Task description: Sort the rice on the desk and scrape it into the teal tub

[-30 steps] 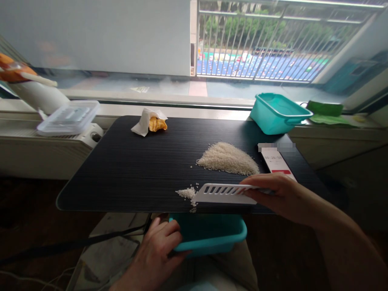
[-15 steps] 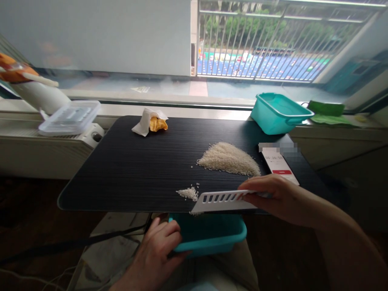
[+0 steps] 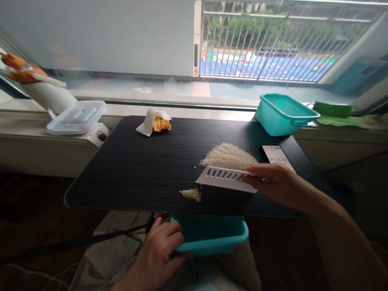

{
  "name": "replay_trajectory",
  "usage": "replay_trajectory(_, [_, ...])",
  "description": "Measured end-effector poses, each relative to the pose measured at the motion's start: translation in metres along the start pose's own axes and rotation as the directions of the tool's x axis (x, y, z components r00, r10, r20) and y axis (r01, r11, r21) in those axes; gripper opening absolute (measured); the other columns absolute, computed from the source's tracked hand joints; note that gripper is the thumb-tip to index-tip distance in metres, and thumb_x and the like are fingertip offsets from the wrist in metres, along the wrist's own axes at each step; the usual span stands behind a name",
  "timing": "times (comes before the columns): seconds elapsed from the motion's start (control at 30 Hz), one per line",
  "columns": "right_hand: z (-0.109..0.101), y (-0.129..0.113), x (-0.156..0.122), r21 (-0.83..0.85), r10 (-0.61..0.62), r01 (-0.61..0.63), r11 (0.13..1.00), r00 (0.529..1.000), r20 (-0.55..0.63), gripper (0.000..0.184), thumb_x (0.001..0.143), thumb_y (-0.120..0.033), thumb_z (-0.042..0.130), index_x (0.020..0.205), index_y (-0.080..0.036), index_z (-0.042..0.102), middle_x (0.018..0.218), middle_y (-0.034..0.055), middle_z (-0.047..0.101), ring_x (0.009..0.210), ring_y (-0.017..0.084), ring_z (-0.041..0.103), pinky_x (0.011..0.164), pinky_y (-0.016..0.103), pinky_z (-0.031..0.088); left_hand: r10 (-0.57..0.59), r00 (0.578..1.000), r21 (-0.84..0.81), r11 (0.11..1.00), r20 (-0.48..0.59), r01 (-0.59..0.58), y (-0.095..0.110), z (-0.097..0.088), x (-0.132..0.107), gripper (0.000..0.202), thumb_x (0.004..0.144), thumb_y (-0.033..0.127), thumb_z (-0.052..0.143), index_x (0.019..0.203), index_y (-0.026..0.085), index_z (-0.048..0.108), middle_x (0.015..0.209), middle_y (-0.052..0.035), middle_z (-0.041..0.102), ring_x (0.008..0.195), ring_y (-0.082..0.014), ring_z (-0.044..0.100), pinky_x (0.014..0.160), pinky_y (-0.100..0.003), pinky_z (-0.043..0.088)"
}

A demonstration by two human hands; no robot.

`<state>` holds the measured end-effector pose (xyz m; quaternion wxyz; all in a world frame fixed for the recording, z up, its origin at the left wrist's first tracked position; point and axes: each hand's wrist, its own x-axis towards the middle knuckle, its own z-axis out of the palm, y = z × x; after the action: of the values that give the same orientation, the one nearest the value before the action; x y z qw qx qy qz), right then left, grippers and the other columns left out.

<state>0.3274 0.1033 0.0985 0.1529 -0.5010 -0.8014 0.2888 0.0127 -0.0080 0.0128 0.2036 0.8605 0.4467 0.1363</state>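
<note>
- At four o'clock, the right hand (image 3: 277,182) and forearm (image 3: 336,224), both bare.
- At seven o'clock, the left hand (image 3: 162,244) and wrist (image 3: 138,268), also bare.
- Toward five o'clock, dull beige trousers (image 3: 244,264), dimly lit, their details blurred.

The right hand (image 3: 274,180) holds a white spatula (image 3: 222,183) with slots in front of a big heap of rice (image 3: 227,154) on the black table (image 3: 145,161). A little pile of rice (image 3: 191,194) sits closer to the near edge. Below that edge, the left hand (image 3: 164,242) holds the side of a blue-green tub (image 3: 216,244). A phone (image 3: 276,154) lies right of the heap. Another tub (image 3: 274,118) and white paper (image 3: 148,123) are farther back.
</note>
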Motion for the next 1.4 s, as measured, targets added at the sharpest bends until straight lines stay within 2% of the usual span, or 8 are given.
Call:
replay_trajectory(0.17, [-0.001,-0.005,-0.007,0.096,0.022,-0.029,0.995,0.997,0.074,0.037,0.092,-0.044,0.054,0.101,-0.016,0.077,0.088,0.0058,0.077,0.074,0.021,0.068,0.063,0.025,0.053,-0.016,1.0,-0.017,1.0,-0.014,0.015,0.0,0.0,0.0,0.019,0.076,0.007,0.073,0.073,0.019,0.059,0.08,0.0025,0.061,0.074,-0.019,0.062,0.085,-0.039,0.035])
replay_trajectory(0.33, [-0.003,-0.008,-0.016,0.117,0.03,-0.045,0.992,0.992,0.124,0.035,0.091,-0.042,0.056,0.103,-0.017,0.077,0.093,0.0058,0.077,0.078,0.023,0.069,0.066,0.027,0.054,-0.024,1.0,-0.032,0.999,0.018,0.025,-0.001,0.001,0.0,0.017,0.079,0.009,0.07,0.073,0.019,0.058,0.082,0.0027,0.061,0.077,-0.0184,0.062,0.088,-0.039,0.035])
replay_trajectory(0.5, [-0.009,-0.014,-0.023,0.113,0.038,-0.065,0.992,0.973,0.227,0.033,0.093,-0.041,0.053,0.1,-0.019,0.077,0.086,0.004,0.076,0.075,0.021,0.067,0.062,0.025,0.052,-0.034,0.999,-0.034,0.999,0.017,0.035,-0.002,0.001,-0.001,0.016,0.079,0.009,0.069,0.075,0.019,0.058,0.084,0.0025,0.062,0.079,-0.0186,0.062,0.088,-0.038,0.035])
replay_trajectory(0.7, [-0.008,-0.013,-0.022,0.089,0.021,-0.033,0.995,0.991,0.129,0.034,0.091,-0.042,0.056,0.103,-0.018,0.077,0.09,0.0062,0.077,0.075,0.022,0.067,0.063,0.026,0.053,-0.038,0.999,-0.035,0.999,0.016,0.038,-0.002,0.0,-0.002,0.017,0.078,0.008,0.07,0.073,0.019,0.058,0.082,0.0026,0.061,0.078,-0.0188,0.062,0.089,-0.04,0.035])
replay_trajectory(0.9, [-0.006,-0.014,-0.021,0.14,0.028,-0.059,0.988,0.976,0.214,0.035,0.093,-0.042,0.054,0.102,-0.018,0.077,0.09,0.0052,0.077,0.077,0.021,0.068,0.064,0.025,0.054,-0.048,0.999,-0.041,0.998,0.01,0.048,-0.003,0.001,-0.004,0.016,0.078,0.009,0.069,0.074,0.02,0.058,0.082,0.0029,0.063,0.078,-0.0184,0.063,0.09,-0.039,0.037])
replay_trajectory(1.07, [0.0,-0.02,-0.012,0.117,-0.001,-0.012,0.993,0.993,0.116,0.033,0.091,-0.041,0.056,0.1,-0.018,0.078,0.089,0.006,0.078,0.075,0.021,0.068,0.062,0.026,0.053,-0.039,0.999,-0.04,0.998,-0.02,0.039,-0.004,0.001,-0.004,0.015,0.077,0.011,0.068,0.073,0.021,0.058,0.081,0.0034,0.063,0.078,-0.018,0.063,0.091,-0.038,0.038])
replay_trajectory(1.23, [0.001,-0.025,-0.008,0.125,-0.036,0.011,0.992,0.979,0.2,0.032,0.092,-0.038,0.055,0.099,-0.018,0.078,0.086,0.0051,0.077,0.075,0.021,0.068,0.064,0.026,0.053,-0.052,0.998,-0.04,0.998,-0.018,0.051,-0.005,0.001,-0.005,0.016,0.077,0.009,0.068,0.073,0.02,0.057,0.081,0.0032,0.062,0.077,-0.0181,0.063,0.093,-0.041,0.036])
replay_trajectory(1.4, [-0.004,-0.015,-0.019,0.097,0.021,-0.037,0.995,0.987,0.162,0.035,0.093,-0.043,0.053,0.103,-0.019,0.077,0.09,0.005,0.077,0.075,0.021,0.069,0.062,0.025,0.053,-0.05,0.999,-0.03,0.998,-0.002,0.049,-0.005,0.0,-0.005,0.015,0.078,0.009,0.066,0.074,0.021,0.057,0.083,0.0033,0.063,0.078,-0.018,0.062,0.091,-0.039,0.036])
